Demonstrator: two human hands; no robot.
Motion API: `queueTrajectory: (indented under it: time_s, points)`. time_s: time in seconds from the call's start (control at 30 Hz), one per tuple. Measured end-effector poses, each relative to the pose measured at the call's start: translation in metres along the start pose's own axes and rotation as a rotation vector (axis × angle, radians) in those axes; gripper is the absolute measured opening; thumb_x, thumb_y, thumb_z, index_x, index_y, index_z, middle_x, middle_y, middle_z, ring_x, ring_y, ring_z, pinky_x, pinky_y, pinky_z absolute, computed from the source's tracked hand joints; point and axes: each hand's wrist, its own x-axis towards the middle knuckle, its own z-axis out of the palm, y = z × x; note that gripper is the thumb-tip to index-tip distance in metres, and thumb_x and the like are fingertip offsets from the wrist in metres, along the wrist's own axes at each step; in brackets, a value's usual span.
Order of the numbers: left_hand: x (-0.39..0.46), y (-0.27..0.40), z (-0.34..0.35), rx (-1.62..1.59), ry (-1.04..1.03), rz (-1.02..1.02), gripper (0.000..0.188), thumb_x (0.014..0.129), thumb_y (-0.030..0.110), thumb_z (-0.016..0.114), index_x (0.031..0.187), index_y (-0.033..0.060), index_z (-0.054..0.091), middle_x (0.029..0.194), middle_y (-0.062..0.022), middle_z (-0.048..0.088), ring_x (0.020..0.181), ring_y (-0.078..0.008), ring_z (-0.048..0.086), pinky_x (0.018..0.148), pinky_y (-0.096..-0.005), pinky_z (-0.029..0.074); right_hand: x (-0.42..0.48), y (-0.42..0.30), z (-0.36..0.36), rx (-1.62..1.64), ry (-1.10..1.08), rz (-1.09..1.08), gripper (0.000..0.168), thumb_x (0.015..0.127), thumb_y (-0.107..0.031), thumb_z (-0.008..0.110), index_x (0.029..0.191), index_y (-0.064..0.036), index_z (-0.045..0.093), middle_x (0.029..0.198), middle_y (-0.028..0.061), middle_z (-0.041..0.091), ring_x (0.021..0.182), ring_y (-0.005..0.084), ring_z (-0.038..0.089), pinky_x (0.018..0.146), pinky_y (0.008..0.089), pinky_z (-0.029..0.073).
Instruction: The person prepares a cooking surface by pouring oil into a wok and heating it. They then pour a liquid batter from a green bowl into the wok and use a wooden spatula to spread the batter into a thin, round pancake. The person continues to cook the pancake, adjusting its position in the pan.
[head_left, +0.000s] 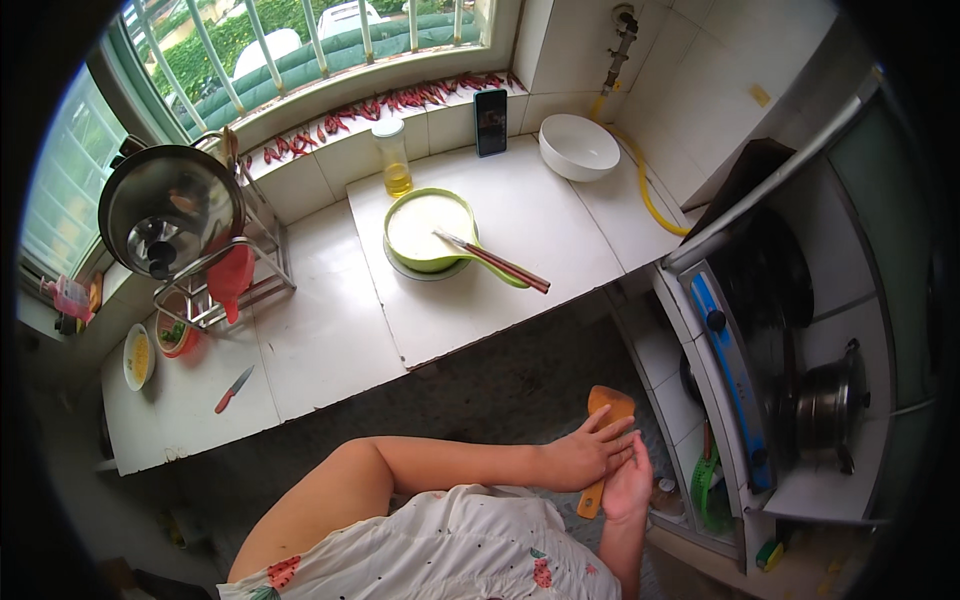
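Note:
My left hand (583, 457) lies palm down across a wooden spatula (615, 403), its fingers over the lower blade and the handle's end showing below. Against its fingertips is my right hand (628, 484), palm turned up; the overlap hides whether it grips the spatula too. Both hands are in front of my body, beyond the counter's edge. On the white tiled counter (487, 300) a green long-handled pan (427, 259) holds white, batter-like contents (424, 221). Brown chopsticks (517, 271) and a pale utensil tip rest in it, leaning over the handle.
Behind the pan are an oil jar (396, 169), a phone (490, 124) and a white bowl (577, 150). Red chillies (367, 109) line the sill. At left: a wok (172, 210) on a rack, a red funnel (231, 277), a knife (236, 388). Right: a gas stove (727, 375) and pot (821, 412).

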Motion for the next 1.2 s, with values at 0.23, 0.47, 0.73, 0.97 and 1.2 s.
queueTrajectory:
  time_s: [0.23, 0.47, 0.73, 0.97, 1.2]
  points:
    - [0.044, -0.025, 0.014, 0.058, -0.013, -0.129, 0.049, 0.077, 0.014, 0.046, 0.123, -0.0003, 0.039, 0.131, -0.0146, 0.035, 0.128, -0.0293, 0.022, 0.102, -0.0523, 0.014, 0.052, -0.046, -0.025, 0.018, -0.069, 0.137, 0.042, 0.091, -0.031, 0.031, 0.124, -0.005, 0.037, 0.124, 0.0090, 0.042, 0.116, 0.0205, 0.040, 0.098, 0.0348, 0.030]
    - [0.106, -0.035, 0.023, 0.251, 0.088, -0.311, 0.050, 0.077, 0.018, 0.048, 0.125, 0.0073, 0.040, 0.135, -0.0098, 0.030, 0.128, -0.0299, 0.021, 0.101, -0.0529, 0.015, 0.108, -0.122, -0.040, 0.172, -0.225, 0.372, 0.040, 0.086, -0.031, 0.040, 0.118, -0.006, 0.043, 0.120, 0.0099, 0.047, 0.112, 0.0228, 0.043, 0.097, 0.0387, 0.032]
    - [0.119, -0.042, 0.000, 0.127, 0.253, -0.471, 0.062, 0.066, 0.005, 0.055, 0.125, 0.0059, 0.038, 0.135, -0.0159, 0.027, 0.126, -0.0333, 0.024, 0.101, -0.0450, 0.020, 0.160, -0.144, -0.032, 0.111, -0.117, 0.427, 0.027, 0.087, -0.017, 0.046, 0.111, -0.006, 0.049, 0.100, 0.0048, 0.054, 0.085, 0.0122, 0.052, 0.077, 0.0251, 0.044]
    - [0.031, -0.066, -0.139, 0.445, 0.936, -0.797, 0.051, 0.063, -0.009, 0.055, 0.112, 0.0010, 0.047, 0.112, -0.0152, 0.051, 0.103, -0.0295, 0.049, 0.087, -0.0354, 0.040, 0.200, -0.157, -0.028, 0.120, -0.205, 0.326, 0.031, 0.090, -0.028, 0.045, 0.107, -0.003, 0.051, 0.062, -0.0035, 0.040, 0.044, 0.0007, 0.031, 0.039, 0.0137, 0.028]
    - [-0.131, -0.221, -0.231, 0.042, 1.395, -1.088, 0.034, 0.079, 0.012, 0.059, 0.108, -0.0018, 0.049, 0.100, -0.0096, 0.056, 0.091, -0.0148, 0.054, 0.081, -0.0259, 0.042, 0.241, -0.147, 0.030, -0.393, -0.150, 0.325, 0.048, 0.087, -0.051, 0.036, 0.084, -0.004, 0.048, 0.050, -0.0035, 0.030, 0.038, 0.0030, 0.024, 0.036, 0.0170, 0.021]
